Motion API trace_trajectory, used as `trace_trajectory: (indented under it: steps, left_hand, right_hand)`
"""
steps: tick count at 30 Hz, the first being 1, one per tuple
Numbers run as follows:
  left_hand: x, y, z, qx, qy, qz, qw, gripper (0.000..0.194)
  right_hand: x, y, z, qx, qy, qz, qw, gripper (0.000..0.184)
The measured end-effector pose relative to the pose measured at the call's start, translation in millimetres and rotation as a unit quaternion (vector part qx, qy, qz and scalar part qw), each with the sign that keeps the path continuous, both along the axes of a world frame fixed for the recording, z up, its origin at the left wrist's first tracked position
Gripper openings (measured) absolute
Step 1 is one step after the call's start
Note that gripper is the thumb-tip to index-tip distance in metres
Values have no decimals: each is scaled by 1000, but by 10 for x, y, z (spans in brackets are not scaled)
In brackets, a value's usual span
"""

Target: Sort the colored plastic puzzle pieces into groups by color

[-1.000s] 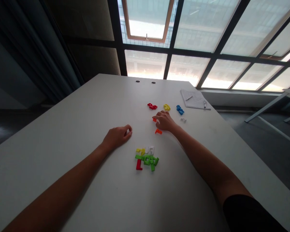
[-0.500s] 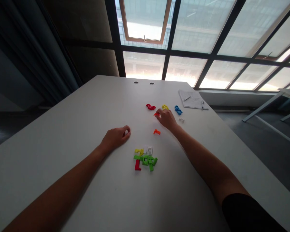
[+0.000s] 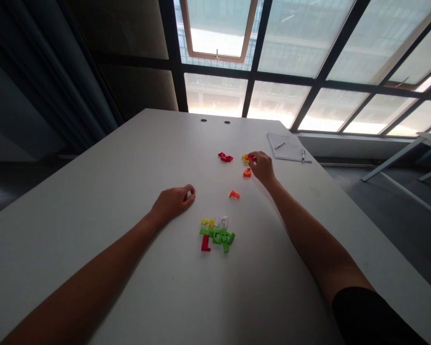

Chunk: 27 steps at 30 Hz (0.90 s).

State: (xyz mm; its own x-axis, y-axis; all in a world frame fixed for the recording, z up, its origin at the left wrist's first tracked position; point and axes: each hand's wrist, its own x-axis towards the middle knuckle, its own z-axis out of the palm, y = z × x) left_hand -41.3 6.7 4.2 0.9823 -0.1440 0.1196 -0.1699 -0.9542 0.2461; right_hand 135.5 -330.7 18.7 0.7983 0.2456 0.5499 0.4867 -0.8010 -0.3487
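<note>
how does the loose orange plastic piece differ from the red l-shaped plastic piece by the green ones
The loose orange piece lies by itself, while the red L-shaped piece sits right beside the green pieces. The orange one is farther from the person; the red one is nearer. The orange one is bright, the red one darker. Both are small and lie unheld on the white table.

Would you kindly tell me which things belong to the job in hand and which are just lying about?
Seemingly in use: right hand; orange piece at its fingertips; loose orange pieces; red pieces; yellow pieces; mixed-colour pile.
Lying about: papers; pens.
</note>
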Motion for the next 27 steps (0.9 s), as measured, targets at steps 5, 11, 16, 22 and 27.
trace_trajectory:
  steps: [5,11,16,22,27]
  left_hand:
    - [-10,-9,15,-3,3,3,1000,29]
    - [-6,-10,15,1,1,0,1000,29]
    - [-2,-3,2,2,-1,0,1000,27]
    - [1,4,-6,3,-1,-1,1000,29]
    - [3,1,-2,3,2,-2,1000,31]
  right_hand:
    - [65,-23,-43,26,24,-4,999,32]
    - [147,-25,-72,26,88,25,995,24]
    - [226,-49,-99,-11,98,52,994,18]
    - [265,-30,-204,-35,63,28,997,14]
    - [234,23,-270,-69,35,28,997,12]
